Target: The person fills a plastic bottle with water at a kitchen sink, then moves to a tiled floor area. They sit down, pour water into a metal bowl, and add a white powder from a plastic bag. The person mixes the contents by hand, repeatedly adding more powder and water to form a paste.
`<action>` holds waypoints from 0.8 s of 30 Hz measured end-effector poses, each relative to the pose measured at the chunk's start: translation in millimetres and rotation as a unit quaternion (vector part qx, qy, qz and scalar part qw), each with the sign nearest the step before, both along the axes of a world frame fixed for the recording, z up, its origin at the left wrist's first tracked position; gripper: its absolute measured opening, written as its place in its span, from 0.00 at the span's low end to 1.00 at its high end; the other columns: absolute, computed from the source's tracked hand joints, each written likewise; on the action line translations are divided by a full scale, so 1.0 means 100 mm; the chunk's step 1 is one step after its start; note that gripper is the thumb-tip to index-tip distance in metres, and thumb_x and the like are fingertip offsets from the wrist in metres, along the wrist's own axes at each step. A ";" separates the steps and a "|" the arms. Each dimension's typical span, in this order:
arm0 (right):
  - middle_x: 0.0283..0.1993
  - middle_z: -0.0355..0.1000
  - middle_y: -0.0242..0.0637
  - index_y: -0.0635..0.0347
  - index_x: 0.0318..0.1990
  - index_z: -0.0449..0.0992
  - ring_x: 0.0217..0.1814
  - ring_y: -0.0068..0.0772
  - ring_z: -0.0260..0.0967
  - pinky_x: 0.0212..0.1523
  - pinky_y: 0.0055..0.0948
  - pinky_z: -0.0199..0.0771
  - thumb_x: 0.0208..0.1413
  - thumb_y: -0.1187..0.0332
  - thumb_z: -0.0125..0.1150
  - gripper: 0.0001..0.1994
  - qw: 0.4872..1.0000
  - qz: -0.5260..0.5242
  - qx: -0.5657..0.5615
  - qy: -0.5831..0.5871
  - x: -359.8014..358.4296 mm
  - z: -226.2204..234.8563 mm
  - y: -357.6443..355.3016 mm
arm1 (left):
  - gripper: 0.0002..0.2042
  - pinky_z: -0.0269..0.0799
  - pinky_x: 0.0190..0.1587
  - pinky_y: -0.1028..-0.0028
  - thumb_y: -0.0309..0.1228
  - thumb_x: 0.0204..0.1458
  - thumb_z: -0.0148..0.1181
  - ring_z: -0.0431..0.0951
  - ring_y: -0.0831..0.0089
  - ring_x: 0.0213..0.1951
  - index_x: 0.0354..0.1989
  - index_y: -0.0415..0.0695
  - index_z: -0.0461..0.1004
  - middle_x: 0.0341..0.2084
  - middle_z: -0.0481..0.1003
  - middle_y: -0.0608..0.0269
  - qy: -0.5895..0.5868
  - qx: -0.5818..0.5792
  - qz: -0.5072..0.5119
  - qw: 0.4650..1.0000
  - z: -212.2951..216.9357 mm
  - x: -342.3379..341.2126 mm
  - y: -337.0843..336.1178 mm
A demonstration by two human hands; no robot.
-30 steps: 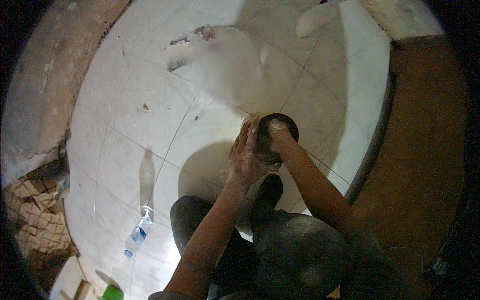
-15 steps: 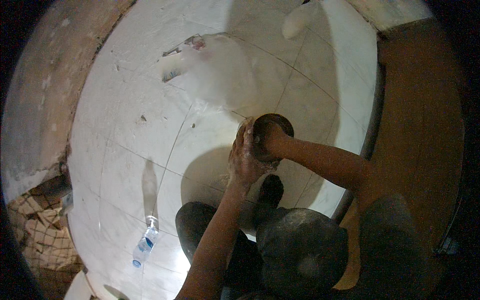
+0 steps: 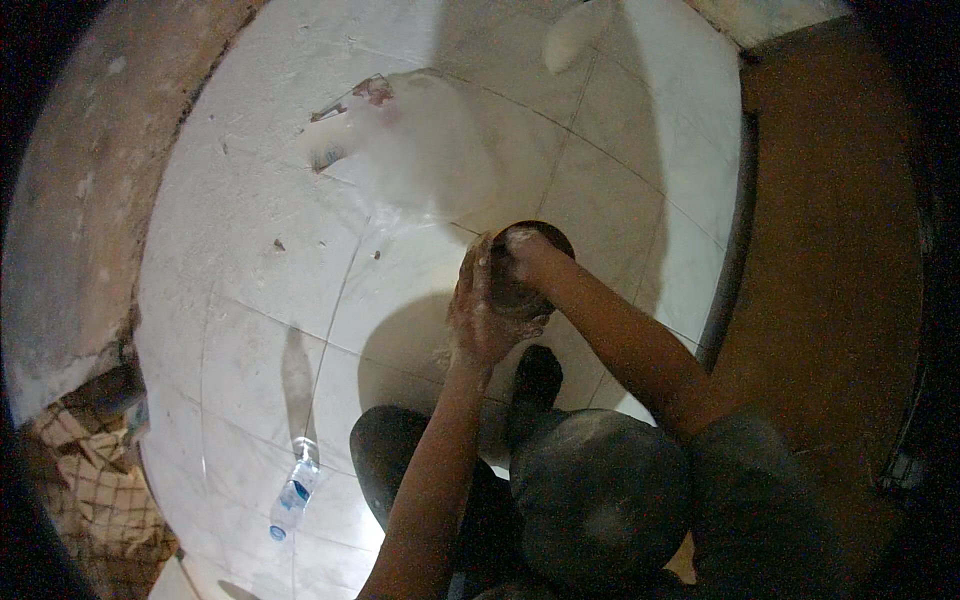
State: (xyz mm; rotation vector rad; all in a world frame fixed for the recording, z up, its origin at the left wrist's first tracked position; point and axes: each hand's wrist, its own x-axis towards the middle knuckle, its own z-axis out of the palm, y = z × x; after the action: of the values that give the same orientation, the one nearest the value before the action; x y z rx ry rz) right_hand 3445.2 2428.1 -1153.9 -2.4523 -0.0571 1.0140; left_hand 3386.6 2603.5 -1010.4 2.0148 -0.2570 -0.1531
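A dark, round, bowl-like vessel is held up above the pale tiled floor, in front of my knees. My left hand wraps round its left and near side, with whitish residue on the skin. Inside its mouth is my right hand, reaching in from the right; whitish stuff shows on it too. The fingers of that hand are mostly hidden in the vessel, and its contents cannot be made out. Beyond the vessel, a cloudy white plastic bag lies on the floor, with printed wrapping at its left end.
A clear plastic bottle with a blue cap lies at the lower left. A pale oval thing is at the far edge. Brown boards border the floor on the right; a rough wall stands left. Netting over pale pieces fills the lower left corner.
My right hand has shifted inside the vessel toward its far side, and its forearm slopes more steeply. The vessel and my left hand sit slightly further left in the picture.
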 end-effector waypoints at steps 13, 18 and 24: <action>0.70 0.70 0.42 0.53 0.66 0.74 0.70 0.47 0.68 0.71 0.46 0.66 0.66 0.59 0.56 0.23 0.934 0.332 -0.131 0.022 0.00 1.26 0.08 | 0.61 0.67 0.68 0.52 0.48 0.31 0.84 0.66 0.43 0.68 0.75 0.42 0.53 0.69 0.63 0.46 -0.077 -0.005 0.015 0.997 -0.10 0.01 -0.09; 0.68 0.71 0.45 0.55 0.67 0.73 0.66 0.49 0.72 0.69 0.47 0.68 0.65 0.59 0.56 0.24 0.933 0.322 -0.162 0.021 0.08 1.42 0.36 | 0.61 0.66 0.68 0.50 0.50 0.32 0.83 0.64 0.44 0.69 0.76 0.45 0.52 0.70 0.62 0.47 -0.064 0.051 0.019 0.996 -0.02 0.02 0.13; 0.68 0.71 0.47 0.56 0.68 0.71 0.65 0.48 0.72 0.70 0.47 0.67 0.65 0.58 0.59 0.26 0.965 0.219 -0.139 0.024 -0.47 0.16 -0.28 | 0.66 0.65 0.68 0.47 0.49 0.26 0.85 0.63 0.49 0.71 0.78 0.55 0.47 0.71 0.60 0.53 0.064 0.076 -0.024 0.995 0.26 0.02 -0.14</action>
State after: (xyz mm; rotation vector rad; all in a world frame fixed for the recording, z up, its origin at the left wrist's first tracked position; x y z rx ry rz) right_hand 3398.1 2399.8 -1138.1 -2.7353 -0.4916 1.3425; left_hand 3388.3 2589.9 -984.4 2.1402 -0.2181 -0.3393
